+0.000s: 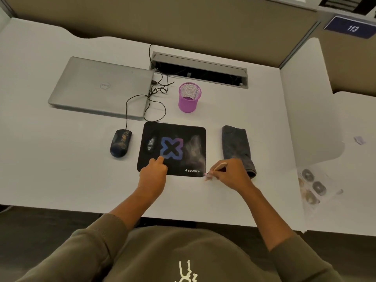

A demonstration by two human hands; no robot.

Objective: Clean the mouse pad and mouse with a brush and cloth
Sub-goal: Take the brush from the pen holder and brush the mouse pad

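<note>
A black mouse pad (189,135) with a blue-purple X lies on the white desk, with pale dusty smears on its left and right parts. My left hand (153,173) presses on its near left corner, index finger stretched onto the pad. Just off the pad's near right corner, my right hand (231,173) grips a thin pink brush (217,167), bristles down at the pad's edge. A dark wired mouse (120,143) with yellowish stains sits left of the pad. Right of the pad lies a folded dark grey cloth (236,144), its near end under my right hand.
A closed silver laptop (101,88) lies at the back left, the mouse cable (146,102) looping beside it. Behind the pad stands a purple mesh pen cup (189,97), and behind that an open cable tray (199,70). A clear plastic pack (314,188) lies at the right edge.
</note>
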